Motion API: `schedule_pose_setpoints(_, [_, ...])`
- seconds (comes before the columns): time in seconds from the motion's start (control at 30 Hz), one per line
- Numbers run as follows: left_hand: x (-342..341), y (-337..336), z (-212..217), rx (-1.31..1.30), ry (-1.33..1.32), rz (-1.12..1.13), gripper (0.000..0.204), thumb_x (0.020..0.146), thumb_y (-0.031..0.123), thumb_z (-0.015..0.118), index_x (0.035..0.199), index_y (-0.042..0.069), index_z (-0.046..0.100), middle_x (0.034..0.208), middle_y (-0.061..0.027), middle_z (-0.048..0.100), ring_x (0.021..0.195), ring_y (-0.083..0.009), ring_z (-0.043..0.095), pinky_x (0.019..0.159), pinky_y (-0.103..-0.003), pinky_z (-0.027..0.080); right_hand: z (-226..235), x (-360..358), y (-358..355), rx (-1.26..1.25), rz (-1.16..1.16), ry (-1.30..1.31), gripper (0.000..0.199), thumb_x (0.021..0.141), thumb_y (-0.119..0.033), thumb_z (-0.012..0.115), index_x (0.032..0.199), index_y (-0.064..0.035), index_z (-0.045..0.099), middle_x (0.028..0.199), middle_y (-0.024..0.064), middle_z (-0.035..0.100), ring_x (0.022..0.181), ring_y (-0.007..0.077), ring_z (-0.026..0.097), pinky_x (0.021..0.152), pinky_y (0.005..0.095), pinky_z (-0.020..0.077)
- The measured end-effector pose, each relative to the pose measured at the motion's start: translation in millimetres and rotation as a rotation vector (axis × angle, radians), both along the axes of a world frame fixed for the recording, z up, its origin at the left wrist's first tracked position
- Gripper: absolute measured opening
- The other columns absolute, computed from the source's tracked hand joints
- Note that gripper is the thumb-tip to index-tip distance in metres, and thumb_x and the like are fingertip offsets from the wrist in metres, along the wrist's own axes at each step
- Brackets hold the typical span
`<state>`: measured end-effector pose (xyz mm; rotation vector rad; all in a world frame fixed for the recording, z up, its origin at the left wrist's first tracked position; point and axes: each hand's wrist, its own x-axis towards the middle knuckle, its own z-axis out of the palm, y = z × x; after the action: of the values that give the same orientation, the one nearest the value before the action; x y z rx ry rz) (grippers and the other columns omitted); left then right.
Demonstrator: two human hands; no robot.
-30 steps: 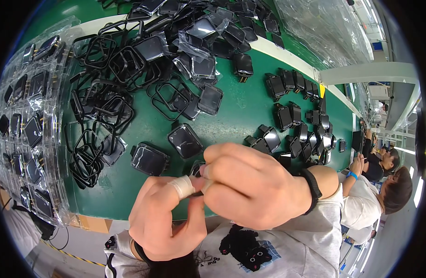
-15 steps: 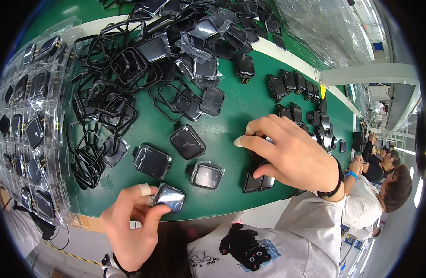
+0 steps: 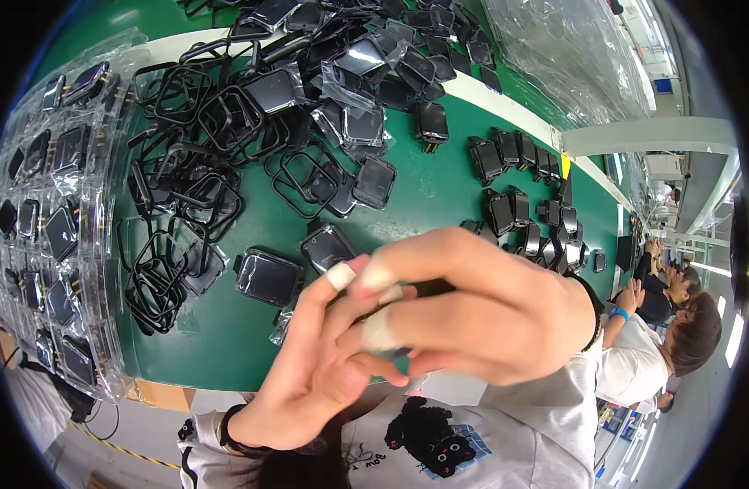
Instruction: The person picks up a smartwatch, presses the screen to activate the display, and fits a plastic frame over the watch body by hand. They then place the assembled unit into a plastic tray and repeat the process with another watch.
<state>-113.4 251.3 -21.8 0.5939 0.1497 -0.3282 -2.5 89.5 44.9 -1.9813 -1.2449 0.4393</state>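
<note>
My left hand (image 3: 309, 371) and my right hand (image 3: 488, 306) meet over the front of the green table. The left hand's fingers are loosely stretched and partly covered by the right; no item shows in its palm. Motion smears my right hand's fingers, so whether they hold anything is unclear. Pale wraps cover some fingertips. Behind the hands lie a dark square watch-like unit (image 3: 268, 277) and a second watch-like unit (image 3: 325, 247), partly hidden by fingers. A bit of clear plastic (image 3: 281, 324) shows beside the left hand.
Tangled black frames (image 3: 179, 196) and a heap of film-wrapped units (image 3: 362, 73) cover the back left. Clear trays of units (image 3: 61, 228) stand at the left edge. Rows of black units (image 3: 513, 204) stand at right. Co-workers (image 3: 659, 322) sit further right.
My right hand has come left from the black units at right to meet my left hand, which has risen rightward. The unit the left hand held is now out of sight.
</note>
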Motion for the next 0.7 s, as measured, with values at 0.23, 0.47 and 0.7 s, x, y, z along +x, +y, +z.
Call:
schedule_pose_setpoints(0.23, [5, 31, -3, 0.068, -0.076, -0.025, 0.051, 0.094, 0.017, 0.051, 0.135, -0.004, 0.028, 0.141, -0.0246, 0.031, 0.122, -0.0357, 0.046, 0.093, -0.041, 0.047, -35, 50, 23, -0.07, -0.065, -0.397, 0.027, 0.066, 0.006, 0.069, 0.091, 0.0009, 0.06, 0.103, 0.0128, 0.051, 0.087, 0.0249, 0.057, 0.07, 0.0329, 0.0482])
schedule_pose_setpoints(0.47, [10, 24, -6, 0.21, -0.122, 0.245, 0.052, 0.091, 0.007, 0.053, 0.135, -0.005, 0.028, 0.141, -0.0279, 0.03, 0.122, -0.0376, 0.045, 0.098, -0.042, 0.044, -8, 41, 17, 0.036, -0.252, -0.034, 0.019, 0.072, 0.009, 0.068, 0.086, 0.0037, 0.057, 0.092, 0.0122, 0.054, 0.078, 0.0175, 0.059, 0.063, 0.0275, 0.0507])
schedule_pose_setpoints(0.7, [15, -4, -17, 0.034, -0.271, 0.399, 0.054, 0.085, -0.003, 0.058, 0.133, -0.008, 0.032, 0.137, -0.0305, 0.034, 0.121, -0.0369, 0.046, 0.098, -0.042, 0.043, -1, 2, 5, 0.099, -0.334, 0.555, 0.012, 0.077, 0.009, 0.065, 0.085, 0.006, 0.056, 0.094, 0.013, 0.057, 0.077, 0.0149, 0.06, 0.065, 0.0247, 0.0505])
